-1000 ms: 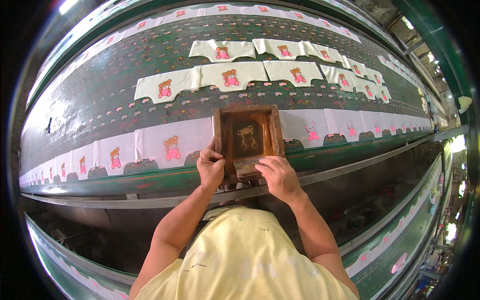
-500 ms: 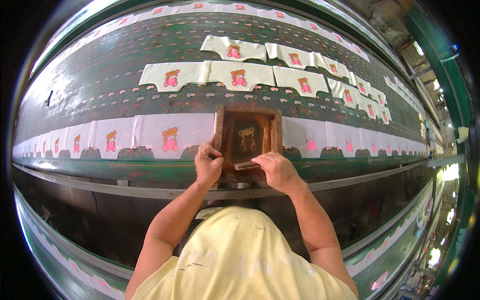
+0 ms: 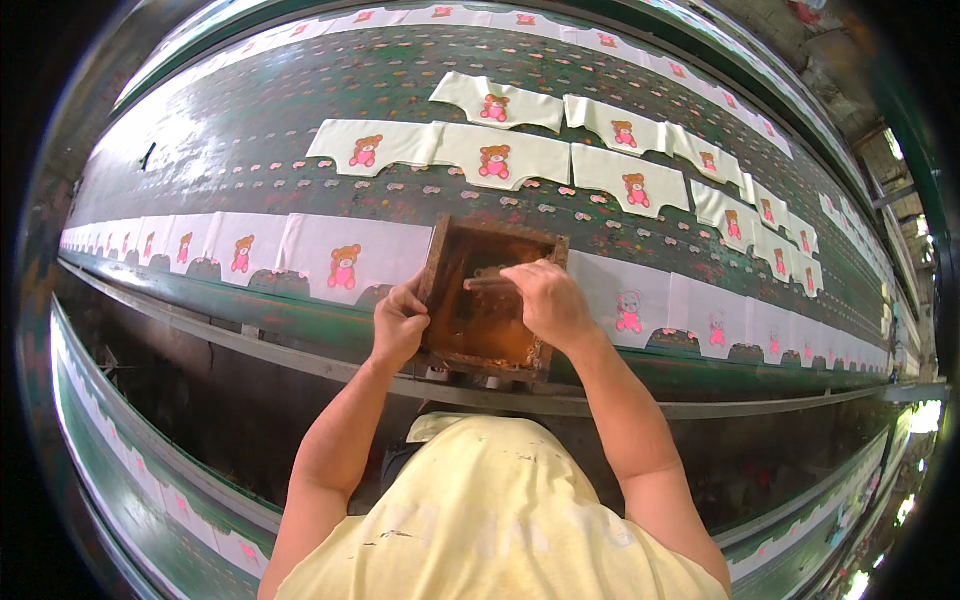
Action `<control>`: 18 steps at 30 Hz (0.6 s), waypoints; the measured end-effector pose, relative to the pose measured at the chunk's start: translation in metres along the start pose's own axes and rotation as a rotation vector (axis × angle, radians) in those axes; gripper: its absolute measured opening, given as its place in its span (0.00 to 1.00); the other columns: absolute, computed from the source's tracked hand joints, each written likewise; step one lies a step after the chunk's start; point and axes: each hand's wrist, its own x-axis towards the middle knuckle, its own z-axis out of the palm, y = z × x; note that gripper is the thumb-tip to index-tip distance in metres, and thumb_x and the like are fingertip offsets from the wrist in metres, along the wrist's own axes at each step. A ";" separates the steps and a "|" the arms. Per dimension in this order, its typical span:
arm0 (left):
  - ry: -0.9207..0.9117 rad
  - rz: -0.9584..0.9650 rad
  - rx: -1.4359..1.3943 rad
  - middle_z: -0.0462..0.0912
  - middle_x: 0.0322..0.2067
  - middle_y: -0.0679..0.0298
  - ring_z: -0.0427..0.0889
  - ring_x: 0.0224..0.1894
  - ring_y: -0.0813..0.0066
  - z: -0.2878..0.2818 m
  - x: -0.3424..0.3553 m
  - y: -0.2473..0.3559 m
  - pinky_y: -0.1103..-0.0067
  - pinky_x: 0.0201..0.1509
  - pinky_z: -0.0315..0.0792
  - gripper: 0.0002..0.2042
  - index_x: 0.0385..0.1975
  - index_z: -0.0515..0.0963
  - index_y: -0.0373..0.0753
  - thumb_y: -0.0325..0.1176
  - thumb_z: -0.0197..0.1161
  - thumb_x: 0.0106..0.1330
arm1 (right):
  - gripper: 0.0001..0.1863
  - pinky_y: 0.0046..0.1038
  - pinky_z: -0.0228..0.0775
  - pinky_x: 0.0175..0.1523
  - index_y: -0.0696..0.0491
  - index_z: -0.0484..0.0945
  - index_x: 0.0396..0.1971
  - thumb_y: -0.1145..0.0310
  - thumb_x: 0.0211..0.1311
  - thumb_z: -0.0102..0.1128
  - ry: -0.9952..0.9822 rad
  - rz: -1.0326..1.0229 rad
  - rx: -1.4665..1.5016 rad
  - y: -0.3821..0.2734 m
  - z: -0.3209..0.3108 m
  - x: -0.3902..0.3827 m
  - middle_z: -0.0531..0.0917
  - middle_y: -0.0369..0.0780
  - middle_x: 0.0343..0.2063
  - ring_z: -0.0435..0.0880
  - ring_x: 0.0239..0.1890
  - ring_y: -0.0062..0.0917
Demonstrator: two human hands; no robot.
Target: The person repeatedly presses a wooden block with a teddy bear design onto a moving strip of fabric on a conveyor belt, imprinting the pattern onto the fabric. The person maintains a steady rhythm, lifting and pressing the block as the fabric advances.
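Note:
A wooden screen-printing frame (image 3: 436, 262) with orange-brown ink stains inside lies over the row of white cloth pieces at the table's near edge. My left hand (image 3: 402, 322) is closed on the left side of this frame. Inside the frame, my right hand (image 3: 553, 305) grips a small squeegee (image 3: 485, 284) around its middle, partly covering it. To the left sits a white cloth piece (image 3: 388, 250) with a brown bear holding a pink heart. The cloth piece (image 3: 625, 285) to the right shows a bear with pink parts and only faint outlines elsewhere.
Several cut white pieces with printed bears (image 3: 500, 140) lie farther back on the long green table (image 3: 250, 180). A metal rail (image 3: 700, 408) runs along the near side. Another table (image 3: 150, 470) with printed pieces stands at lower left.
My right hand has moved the squeegee from the frame's near end toward its middle and far part. The whole view has turned slightly. My left hand keeps its hold on the frame.

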 end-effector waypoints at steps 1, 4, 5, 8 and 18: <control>0.002 -0.007 0.010 0.80 0.77 0.42 0.84 0.72 0.63 0.000 -0.001 0.001 0.72 0.73 0.75 0.10 0.29 0.74 0.33 0.09 0.62 0.54 | 0.21 0.45 0.83 0.65 0.59 0.91 0.52 0.84 0.62 0.57 0.012 0.006 -0.002 0.004 0.002 0.003 0.95 0.48 0.49 0.91 0.57 0.45; -0.007 -0.002 -0.044 0.80 0.77 0.42 0.84 0.72 0.65 0.002 0.000 0.001 0.73 0.73 0.75 0.10 0.29 0.74 0.33 0.09 0.61 0.54 | 0.22 0.45 0.83 0.66 0.59 0.91 0.53 0.84 0.62 0.57 0.084 0.016 -0.026 0.017 0.011 0.015 0.95 0.48 0.50 0.91 0.57 0.44; -0.010 0.008 -0.082 0.80 0.77 0.43 0.84 0.71 0.65 0.004 0.003 0.001 0.73 0.72 0.75 0.10 0.29 0.74 0.33 0.09 0.61 0.54 | 0.23 0.45 0.83 0.67 0.59 0.91 0.54 0.84 0.62 0.57 0.086 0.025 -0.033 0.020 0.012 0.018 0.95 0.48 0.50 0.91 0.57 0.44; -0.012 -0.015 0.058 0.80 0.77 0.43 0.84 0.70 0.67 -0.001 0.000 0.002 0.73 0.72 0.75 0.10 0.29 0.74 0.34 0.10 0.61 0.54 | 0.23 0.45 0.83 0.67 0.59 0.91 0.55 0.83 0.62 0.57 0.092 0.052 -0.042 0.025 0.015 0.027 0.95 0.48 0.51 0.91 0.58 0.44; -0.002 0.070 0.020 0.82 0.76 0.45 0.83 0.72 0.62 0.004 0.000 -0.010 0.71 0.75 0.73 0.11 0.29 0.75 0.36 0.10 0.63 0.55 | 0.24 0.46 0.81 0.67 0.53 0.92 0.57 0.83 0.65 0.58 -0.060 0.038 -0.045 0.009 0.015 0.017 0.92 0.45 0.49 0.89 0.55 0.46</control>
